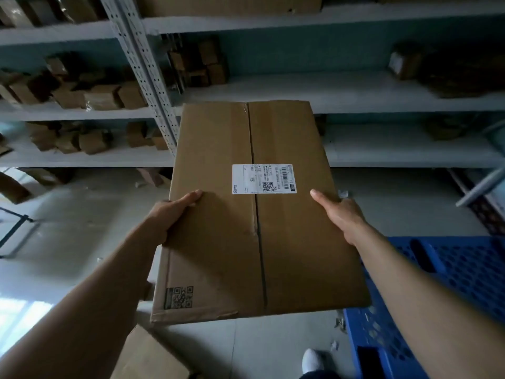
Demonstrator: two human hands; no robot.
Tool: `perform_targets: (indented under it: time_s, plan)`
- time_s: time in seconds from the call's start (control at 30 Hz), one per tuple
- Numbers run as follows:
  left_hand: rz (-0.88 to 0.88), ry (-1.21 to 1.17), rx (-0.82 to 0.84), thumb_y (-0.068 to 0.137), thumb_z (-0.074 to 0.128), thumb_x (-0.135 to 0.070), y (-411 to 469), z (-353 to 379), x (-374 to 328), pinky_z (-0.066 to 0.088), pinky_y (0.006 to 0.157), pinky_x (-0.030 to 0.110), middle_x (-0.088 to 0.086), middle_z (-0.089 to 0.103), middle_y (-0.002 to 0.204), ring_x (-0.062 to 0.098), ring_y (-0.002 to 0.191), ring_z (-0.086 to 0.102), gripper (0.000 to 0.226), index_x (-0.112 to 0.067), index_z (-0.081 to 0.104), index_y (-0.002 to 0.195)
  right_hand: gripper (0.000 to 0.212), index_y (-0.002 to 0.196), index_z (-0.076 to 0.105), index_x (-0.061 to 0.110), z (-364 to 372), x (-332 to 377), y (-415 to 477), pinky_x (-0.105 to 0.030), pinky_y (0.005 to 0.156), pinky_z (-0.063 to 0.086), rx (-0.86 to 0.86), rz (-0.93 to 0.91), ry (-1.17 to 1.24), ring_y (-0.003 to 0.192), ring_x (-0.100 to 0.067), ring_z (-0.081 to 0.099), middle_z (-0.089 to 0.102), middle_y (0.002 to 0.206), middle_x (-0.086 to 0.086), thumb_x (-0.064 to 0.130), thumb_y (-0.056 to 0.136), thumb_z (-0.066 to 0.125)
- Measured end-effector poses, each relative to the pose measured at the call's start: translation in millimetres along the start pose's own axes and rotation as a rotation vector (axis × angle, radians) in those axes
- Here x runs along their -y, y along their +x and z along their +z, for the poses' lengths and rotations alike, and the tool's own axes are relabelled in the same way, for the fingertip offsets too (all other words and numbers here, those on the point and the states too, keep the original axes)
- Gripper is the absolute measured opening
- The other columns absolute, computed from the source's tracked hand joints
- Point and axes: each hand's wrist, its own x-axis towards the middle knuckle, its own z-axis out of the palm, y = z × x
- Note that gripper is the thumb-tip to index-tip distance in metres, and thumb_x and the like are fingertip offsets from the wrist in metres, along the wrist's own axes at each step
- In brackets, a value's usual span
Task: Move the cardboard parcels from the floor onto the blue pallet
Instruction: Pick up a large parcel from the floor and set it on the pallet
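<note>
A large flat cardboard parcel [226, 242] with a white shipping label and a taped centre seam is held up in the air in front of me. My left hand [172, 214] grips its left edge, thumb on top. My right hand [341, 214] grips its right edge, thumb on top. The blue pallet [451, 283], perforated plastic, lies on the floor at the lower right, partly under the parcel's right corner. Another cardboard parcel [147, 356] lies on the floor at the bottom left of centre, partly hidden by my left arm.
White metal shelving [355, 91] filled with small brown boxes stands straight ahead. A perforated upright post [147, 77] rises left of centre. Loose cartons [13, 187] lie on the grey floor at far left. My white shoe [313, 361] shows at the bottom.
</note>
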Motion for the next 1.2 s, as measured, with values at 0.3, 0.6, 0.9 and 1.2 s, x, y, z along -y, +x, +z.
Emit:
perform_targets:
  time_s: [0.3,0.6,0.9,1.2]
  plan:
    - [0.057,0.095,0.149,0.060,0.081,-0.058,9.5,108.5,-51.9,0.057,0.077,0.041,0.013,0.069,0.100,0.029,0.087,0.068,0.067,-0.010,0.063,0.104,0.074,0.120,0.053,0.005,-96.8,-26.6,3.3,-0.033,0.075,0.045,-0.195,0.074,0.091,0.088,-0.024,0.055,0.058,0.109,-0.008,0.064,0.076,0.063]
    - [0.127,0.255,0.359,0.068,0.075,-0.060,15.6,252.8,-106.2,0.053,0.089,0.045,0.010,0.067,0.102,0.028,0.090,0.066,0.069,-0.013,0.059,0.115,0.078,0.118,0.057,0.005,-210.7,-54.9,21.5,-0.036,0.082,0.051,-0.391,0.152,0.186,0.094,-0.027,0.062,0.063,0.107,-0.008,0.067,0.071,0.066]
    - [0.183,0.377,0.630,0.048,0.080,-0.067,34.8,380.9,-152.4,0.056,0.079,0.042,0.010,0.068,0.108,0.029,0.093,0.068,0.082,-0.019,0.061,0.111,0.084,0.125,0.058,0.013,-282.2,-78.7,17.9,-0.045,0.097,0.048,-0.604,0.242,0.335,0.104,-0.029,0.063,0.063,0.119,-0.009,0.070,0.064,0.069]
    - [0.304,0.531,0.941,0.049,0.079,-0.070,70.5,472.3,-210.3,0.055,0.071,0.032,0.005,0.068,0.113,0.023,0.095,0.068,0.090,-0.021,0.060,0.122,0.073,0.119,0.060,0.009,-282.9,-80.6,25.9,-0.036,0.086,0.050,-0.920,0.345,0.452,0.093,-0.023,0.062,0.064,0.110,-0.008,0.064,0.072,0.068]
